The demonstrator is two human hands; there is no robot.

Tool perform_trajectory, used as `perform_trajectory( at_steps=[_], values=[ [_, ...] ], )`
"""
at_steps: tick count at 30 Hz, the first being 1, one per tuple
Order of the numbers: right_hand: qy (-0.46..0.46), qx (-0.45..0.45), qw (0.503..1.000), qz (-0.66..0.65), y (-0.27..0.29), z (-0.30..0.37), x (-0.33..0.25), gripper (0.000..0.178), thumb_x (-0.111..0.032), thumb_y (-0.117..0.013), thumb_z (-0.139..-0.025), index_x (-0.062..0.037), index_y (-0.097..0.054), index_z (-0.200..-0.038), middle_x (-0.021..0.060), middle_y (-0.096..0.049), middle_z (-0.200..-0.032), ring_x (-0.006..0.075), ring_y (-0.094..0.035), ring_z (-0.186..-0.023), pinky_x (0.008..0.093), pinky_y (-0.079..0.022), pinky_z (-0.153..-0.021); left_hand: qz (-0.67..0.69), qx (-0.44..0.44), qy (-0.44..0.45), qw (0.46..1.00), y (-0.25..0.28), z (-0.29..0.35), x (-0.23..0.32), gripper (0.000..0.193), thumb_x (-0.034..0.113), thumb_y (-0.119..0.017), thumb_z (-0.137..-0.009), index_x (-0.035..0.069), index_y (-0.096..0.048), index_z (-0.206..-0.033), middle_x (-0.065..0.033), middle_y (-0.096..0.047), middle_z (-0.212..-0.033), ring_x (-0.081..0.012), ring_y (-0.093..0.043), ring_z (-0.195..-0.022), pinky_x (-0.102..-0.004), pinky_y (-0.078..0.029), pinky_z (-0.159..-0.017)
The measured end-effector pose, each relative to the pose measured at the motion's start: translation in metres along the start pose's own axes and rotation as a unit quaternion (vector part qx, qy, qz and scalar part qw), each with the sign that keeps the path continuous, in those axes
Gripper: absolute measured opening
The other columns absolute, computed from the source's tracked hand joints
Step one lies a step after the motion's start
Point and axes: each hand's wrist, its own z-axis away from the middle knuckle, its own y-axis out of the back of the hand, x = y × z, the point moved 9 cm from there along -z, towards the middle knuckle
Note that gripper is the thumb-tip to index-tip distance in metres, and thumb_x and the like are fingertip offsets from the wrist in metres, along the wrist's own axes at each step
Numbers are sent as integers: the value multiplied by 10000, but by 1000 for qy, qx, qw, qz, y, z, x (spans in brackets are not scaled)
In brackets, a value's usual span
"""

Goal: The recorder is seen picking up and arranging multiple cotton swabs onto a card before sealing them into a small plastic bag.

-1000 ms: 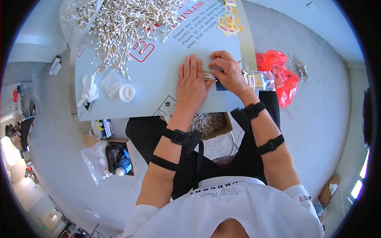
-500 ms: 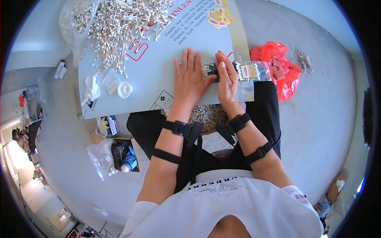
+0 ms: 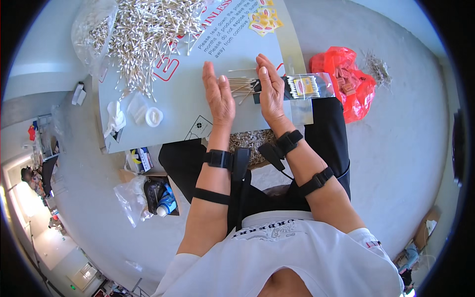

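Observation:
A row of cotton swabs (image 3: 241,84) lies sideways on the board between my two hands, with a few strays around it. My left hand (image 3: 219,99) stands on edge at the row's left end, fingers straight and holding nothing. At the other end my right hand (image 3: 271,94) is also on edge, fingers stretched out, over a black strip (image 3: 257,97). The swabs' right ends reach this hand and are partly hidden by it. Just beyond it lies a clear packet (image 3: 303,86) of swabs with a yellow card, touching the black strip.
A large pile of loose cotton swabs (image 3: 148,34) spreads over the far left of the board (image 3: 178,111). Yellow cards (image 3: 265,21) lie at the far edge. A round plastic lid (image 3: 154,117) sits near left. On the floor, right, is a red bag (image 3: 363,106); a box of swabs (image 3: 250,143) stands below.
My left hand has lifted from lying flat and turned on edge, moving left and uncovering the swabs. My right hand has shifted slightly left.

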Motion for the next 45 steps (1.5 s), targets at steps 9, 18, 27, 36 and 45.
perform_trajectory(
  at_steps=[9, 18, 27, 36, 45],
  values=[
    [-25, 5, 1000, -8, 10, -14, 3, 351, -225, -477, -1018, 48, -592, -1206, 174, -560, -1326, 242, -505, -1243, 327, -356, -1060, 179, 40, 44, 982, -28, 7, -2, 504, 294, -432, -1028, -40, -392, -1404, -188, -427, -1423, -271, -400, -1327, -367, -315, -1096],
    [41, -69, 972, 221, 30, 5, -47, 238, 79, -625, -744, -30, -661, -952, 94, -606, -1026, 258, -599, -963, 353, -498, -825, -201, -101, -131, 965, -28, -19, 38, 161, 80, -713, -739, 56, -648, -885, -88, -575, -965, -295, -535, -944, -404, -437, -823],
    [185, -174, 873, 417, 8, 25, -57, 168, 3, -667, -649, -77, -648, -795, 76, -551, -904, 283, -562, -863, 394, -490, -758, -278, -200, -155, 927, -57, -27, 33, 100, 36, -701, -708, 74, -632, -769, -70, -552, -885, -294, -509, -932, -422, -419, -792],
    [241, -177, 847, 440, 3, 33, -57, 69, -61, -642, -691, -52, -592, -739, 77, -556, -919, 270, -561, -866, 377, -480, -753, -254, -223, -200, 920, -50, -34, 51, 126, 30, -723, -704, 77, -624, -766, -58, -562, -850, -293, -531, -906, -412, -440, -804],
    [286, -177, 826, 452, -2, 39, -59, 77, -72, -607, -705, -45, -580, -772, 74, -555, -949, 257, -553, -867, 374, -475, -753, -282, -275, -193, 899, -54, -6, 48, 119, 33, -721, -694, 59, -614, -738, -51, -562, -850, -285, -530, -906, -405, -444, -796]
  ],
)
